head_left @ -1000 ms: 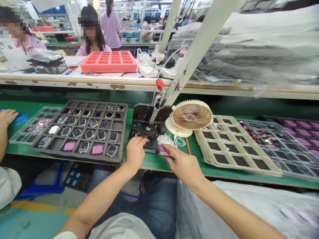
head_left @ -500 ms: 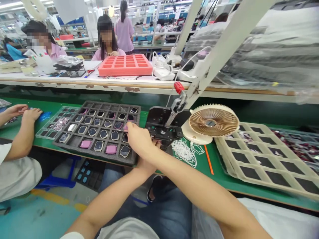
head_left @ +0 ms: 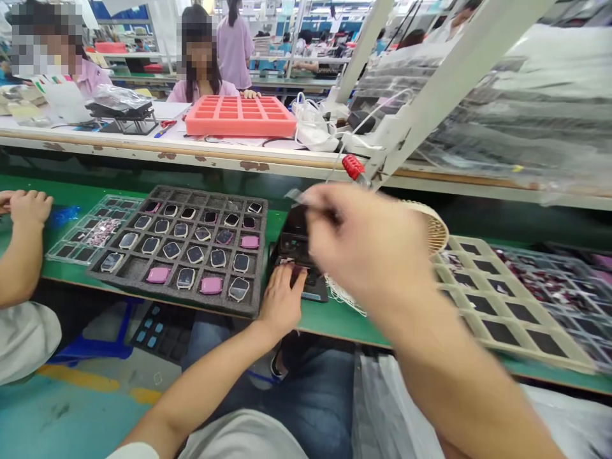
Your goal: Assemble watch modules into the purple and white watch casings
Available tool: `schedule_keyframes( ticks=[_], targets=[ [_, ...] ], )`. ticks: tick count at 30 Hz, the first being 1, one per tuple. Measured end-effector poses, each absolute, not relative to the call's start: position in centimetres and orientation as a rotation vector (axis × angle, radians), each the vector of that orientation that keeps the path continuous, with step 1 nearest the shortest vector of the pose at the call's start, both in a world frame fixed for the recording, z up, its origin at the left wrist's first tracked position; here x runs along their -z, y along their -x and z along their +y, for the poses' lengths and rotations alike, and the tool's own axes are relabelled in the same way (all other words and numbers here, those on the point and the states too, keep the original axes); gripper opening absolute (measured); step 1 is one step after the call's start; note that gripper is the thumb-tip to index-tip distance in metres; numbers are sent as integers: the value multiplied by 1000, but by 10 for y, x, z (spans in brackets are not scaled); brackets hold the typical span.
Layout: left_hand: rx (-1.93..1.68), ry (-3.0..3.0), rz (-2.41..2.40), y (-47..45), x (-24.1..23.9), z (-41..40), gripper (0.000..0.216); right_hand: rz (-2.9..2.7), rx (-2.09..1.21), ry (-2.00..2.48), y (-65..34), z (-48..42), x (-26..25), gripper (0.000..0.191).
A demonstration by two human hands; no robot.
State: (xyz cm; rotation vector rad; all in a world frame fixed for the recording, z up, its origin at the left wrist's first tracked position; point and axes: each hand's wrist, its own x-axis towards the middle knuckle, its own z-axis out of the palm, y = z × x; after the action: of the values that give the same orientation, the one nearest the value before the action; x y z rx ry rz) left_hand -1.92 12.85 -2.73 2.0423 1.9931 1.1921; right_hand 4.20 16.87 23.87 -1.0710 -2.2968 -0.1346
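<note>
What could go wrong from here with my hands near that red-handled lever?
Pinching: your left hand is at the black fixture; fingers could get caught if the red-handled lever moved.
Spilling: the foam tray sits at the bench's front edge; a bump might tip its watches.
Knocking: your right hand, blurred, overlaps the fan in view and might hit it.

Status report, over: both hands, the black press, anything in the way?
Left hand at black press, grip unclear. Right hand blurred, clear piece near its fingertips. That hand blocks view of part of press and fan.
</note>
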Motion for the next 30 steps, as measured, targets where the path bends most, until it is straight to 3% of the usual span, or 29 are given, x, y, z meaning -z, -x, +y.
schedule_keyframes(
  ticks=[3, 6, 10, 12, 15, 18, 21, 25, 28, 29, 30],
  targets=[
    [-1279, -2053, 1933, 12, 21, 111, 59, -1996, 236, 1346, -61, 222, -280, 37],
    [-1329, -2142, 1757, 10, 3, 75, 47, -2242, 4, 1512, -62, 282, -289, 63],
    [-1294, -2206, 1768, 49, -40, 44, 34, -2385, -242, 1089, -62, 308, -271, 43],
    [-1049, -2085, 2202, 89, -61, 53, 33, -2214, -163, 812, -70, 291, -253, 32],
    [-860, -1925, 2463, 155, -79, 87, 32, -1935, -8, 497, -90, 249, -215, 21],
    [-664, -1854, 2525, 198, -79, 119, 29, -1894, 28, 282, -110, 215, -171, 25],
    [-550, -1817, 2505, 207, -75, 136, 27, -2003, 16, 270, -120, 199, -140, 28],
    [-553, -1738, 2454, 202, -74, 145, 22, -2089, 1, 368, -129, 191, -135, 33],
    [-682, -1633, 2402, 208, -75, 149, 29, -1947, -133, 469, -143, 181, -141, 16],
    [-742, -1589, 2369, 212, -77, 150, 33, -1858, -262, 519, -149, 177, -141, 6],
    [-811, -1541, 2325, 217, -80, 149, 38, -1775, -448, 576, -154, 173, -139, 9]
  ],
)
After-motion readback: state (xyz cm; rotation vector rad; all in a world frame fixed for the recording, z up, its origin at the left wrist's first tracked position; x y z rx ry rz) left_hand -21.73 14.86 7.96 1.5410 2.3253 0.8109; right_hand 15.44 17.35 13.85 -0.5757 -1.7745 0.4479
